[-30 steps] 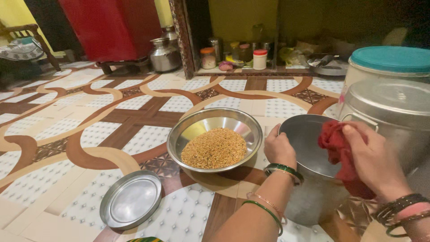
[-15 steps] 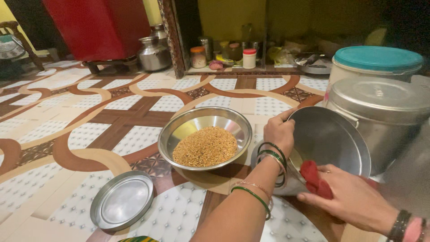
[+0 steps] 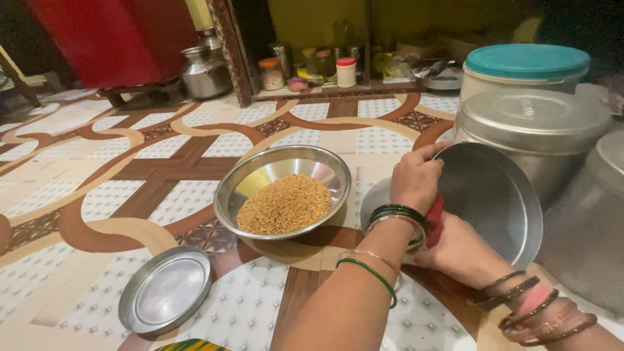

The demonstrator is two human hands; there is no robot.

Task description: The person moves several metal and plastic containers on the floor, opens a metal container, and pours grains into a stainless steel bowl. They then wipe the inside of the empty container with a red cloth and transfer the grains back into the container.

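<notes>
1. While the steel pot (image 3: 494, 195) lay tilted on the floor (image 3: 97, 195), the left hand (image 3: 416, 179) gripped its rim at 9 o'clock, fingers curled.
2. Just below, the right hand (image 3: 458, 250) pressed a red cloth (image 3: 434, 218) against the pot; its fingers were hidden.
3. At 9 o'clock of the pot sat a bowl of grain (image 3: 284, 195); a lid (image 3: 166, 298) lay at 7.

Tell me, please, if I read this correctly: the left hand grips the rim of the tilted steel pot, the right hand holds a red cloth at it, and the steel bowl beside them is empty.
One detail is wrong. The head view shows the steel bowl holding a heap of golden-brown grain, not empty. The rest stands: the left hand grips the tilted steel pot at its rim, and the right hand holds the red cloth at it.
</notes>
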